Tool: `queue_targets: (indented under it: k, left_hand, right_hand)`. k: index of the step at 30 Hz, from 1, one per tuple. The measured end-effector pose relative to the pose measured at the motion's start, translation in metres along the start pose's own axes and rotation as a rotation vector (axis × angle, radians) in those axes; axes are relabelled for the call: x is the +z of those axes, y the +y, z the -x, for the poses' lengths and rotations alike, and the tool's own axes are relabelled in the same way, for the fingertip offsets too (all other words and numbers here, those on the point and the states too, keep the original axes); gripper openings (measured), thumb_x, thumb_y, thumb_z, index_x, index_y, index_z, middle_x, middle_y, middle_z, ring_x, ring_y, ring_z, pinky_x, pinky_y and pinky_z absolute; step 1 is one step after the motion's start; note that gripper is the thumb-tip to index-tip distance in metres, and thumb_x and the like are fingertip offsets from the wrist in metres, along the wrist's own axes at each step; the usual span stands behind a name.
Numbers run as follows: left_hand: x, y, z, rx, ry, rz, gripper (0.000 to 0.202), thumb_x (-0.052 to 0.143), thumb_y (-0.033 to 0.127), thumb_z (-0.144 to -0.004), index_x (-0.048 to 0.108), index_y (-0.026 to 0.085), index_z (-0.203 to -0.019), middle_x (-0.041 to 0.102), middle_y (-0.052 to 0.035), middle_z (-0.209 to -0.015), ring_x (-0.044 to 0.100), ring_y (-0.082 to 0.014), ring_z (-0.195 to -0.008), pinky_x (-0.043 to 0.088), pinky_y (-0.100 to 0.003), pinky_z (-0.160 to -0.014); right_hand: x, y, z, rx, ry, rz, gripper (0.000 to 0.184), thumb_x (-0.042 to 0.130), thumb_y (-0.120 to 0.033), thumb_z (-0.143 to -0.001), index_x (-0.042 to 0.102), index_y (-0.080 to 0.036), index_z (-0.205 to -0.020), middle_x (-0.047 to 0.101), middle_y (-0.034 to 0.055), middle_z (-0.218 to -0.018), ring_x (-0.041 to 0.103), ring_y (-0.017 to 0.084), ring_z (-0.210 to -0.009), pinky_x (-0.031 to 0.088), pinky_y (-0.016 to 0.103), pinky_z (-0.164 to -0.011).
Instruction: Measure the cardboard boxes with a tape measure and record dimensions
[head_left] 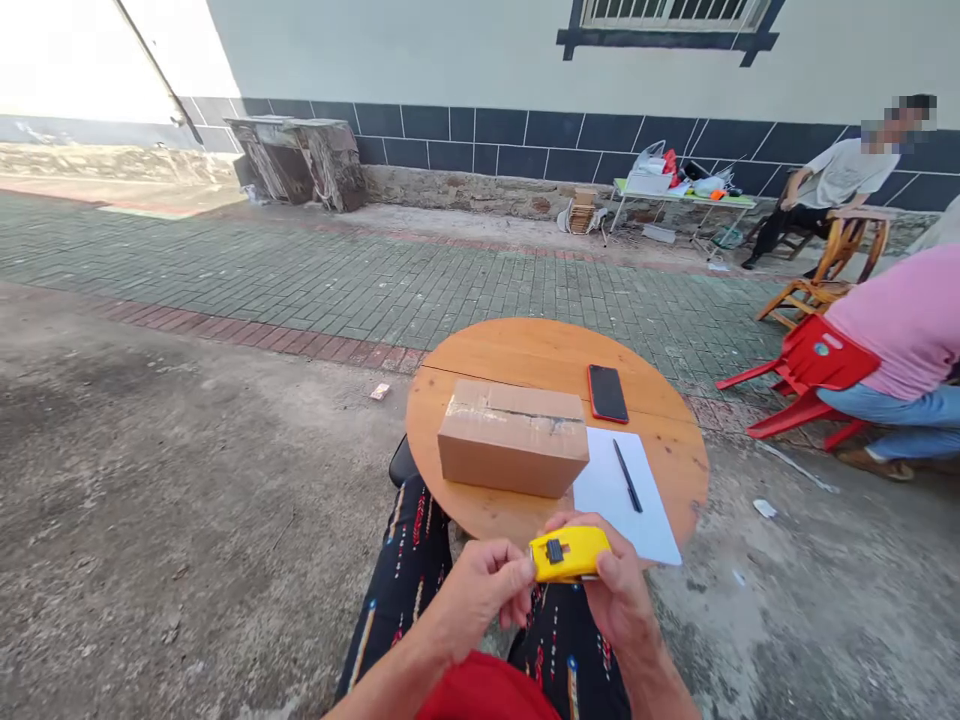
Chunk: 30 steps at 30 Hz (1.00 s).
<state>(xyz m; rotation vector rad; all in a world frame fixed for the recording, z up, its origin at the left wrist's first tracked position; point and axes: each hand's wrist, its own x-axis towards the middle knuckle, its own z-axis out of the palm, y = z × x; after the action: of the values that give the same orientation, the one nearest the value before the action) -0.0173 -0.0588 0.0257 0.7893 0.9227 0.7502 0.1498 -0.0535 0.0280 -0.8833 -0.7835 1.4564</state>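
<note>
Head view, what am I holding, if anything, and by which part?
A boxy yellow tape measure: the right hand grips its case's right end; the left hand is at the other end, its hold unclear.

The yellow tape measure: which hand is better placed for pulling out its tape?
Probably the left hand: its thumb is right at one end of the yellow tape measure, while the right hand is occupied with gripping the body from the other side.

Wall point(420, 60): sunlight glare upper left, shade elsewhere
Paving point(495, 280): mostly evenly shaded
Pink shirt point(904, 310): stretched toward right edge
</note>
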Motion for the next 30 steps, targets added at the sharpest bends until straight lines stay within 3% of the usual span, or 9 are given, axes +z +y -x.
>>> queue_targets:
  k: [3, 6, 10, 14, 17, 23, 30]
  left_hand:
    - [-0.004, -0.003, 0.001, -0.052, -0.026, 0.188, 0.045, 0.079, 0.054, -0.063, 0.050, 0.019, -0.058, 0.050, 0.0037, -0.045, 0.041, -0.0073, -0.037, 0.030, -0.021, -0.040]
    - [-0.015, 0.006, 0.007, 0.030, 0.016, 0.345, 0.044, 0.079, 0.050, -0.062, 0.048, 0.020, -0.055, 0.046, 0.0051, -0.044, 0.040, -0.0080, -0.038, 0.030, -0.022, -0.041]
    - [-0.047, 0.038, 0.015, 0.196, 0.153, 0.263, 0.039, 0.078, 0.047, -0.064, 0.050, 0.021, -0.054, 0.047, 0.0033, -0.045, 0.043, -0.0101, -0.043, 0.034, -0.024, -0.047]
    - [-0.077, 0.069, 0.018, 0.242, 0.284, 0.095, 0.039, 0.077, 0.048, -0.064, 0.052, 0.020, -0.053, 0.049, 0.0022, -0.046, 0.043, -0.0105, -0.045, 0.033, -0.024, -0.047]
    - [-0.085, 0.083, 0.017, 0.229, 0.304, -0.005, 0.038, 0.076, 0.048, -0.065, 0.055, 0.018, -0.055, 0.052, 0.0015, -0.046, 0.044, -0.0100, -0.045, 0.035, -0.023, -0.047]
    - [-0.087, 0.108, 0.009, 0.206, 0.271, -0.074, 0.039, 0.075, 0.048, -0.064, 0.053, 0.017, -0.054, 0.052, 0.0020, -0.045, 0.044, -0.0088, -0.041, 0.035, -0.022, -0.044]
    - [-0.082, 0.159, -0.005, 0.249, 0.207, -0.096, 0.046, 0.073, 0.055, -0.061, 0.046, 0.019, -0.054, 0.047, 0.0049, -0.047, 0.043, -0.0078, -0.040, 0.031, -0.022, -0.042]
  right_hand:
    - [-0.009, 0.003, 0.003, 0.047, 0.029, -0.003, 0.046, 0.083, -0.055, -0.058, 0.073, -0.016, -0.079, 0.071, 0.0101, -0.084, 0.066, 0.025, -0.073, 0.054, 0.034, -0.061]
    - [-0.026, 0.008, 0.007, 0.062, 0.208, -0.098, 0.042, 0.082, -0.054, -0.059, 0.073, -0.018, -0.080, 0.072, 0.0090, -0.082, 0.066, 0.024, -0.068, 0.055, 0.035, -0.059]
    - [-0.062, 0.009, 0.014, 0.115, 0.511, -0.198, 0.046, 0.087, -0.051, -0.050, 0.073, -0.021, -0.082, 0.075, 0.0081, -0.083, 0.069, 0.028, -0.071, 0.058, 0.041, -0.061]
    - [-0.097, -0.003, 0.021, 0.162, 0.604, -0.149, 0.050, 0.085, -0.053, -0.054, 0.072, -0.022, -0.091, 0.076, 0.0082, -0.092, 0.071, 0.031, -0.077, 0.059, 0.047, -0.066]
    - [-0.104, -0.019, 0.024, 0.200, 0.519, -0.050, 0.056, 0.083, -0.059, -0.056, 0.072, -0.023, -0.097, 0.076, 0.0102, -0.098, 0.071, 0.033, -0.082, 0.060, 0.045, -0.066]
    - [-0.084, -0.060, 0.015, 0.122, 0.176, 0.264, 0.063, 0.087, -0.056, -0.051, 0.075, -0.020, -0.101, 0.074, 0.0125, -0.098, 0.070, 0.031, -0.084, 0.059, 0.033, -0.068]
    - [-0.063, -0.111, -0.034, -0.047, 0.091, 0.443, 0.054, 0.089, -0.051, -0.051, 0.076, -0.022, -0.094, 0.075, 0.0117, -0.093, 0.071, 0.029, -0.079, 0.060, 0.033, -0.064]
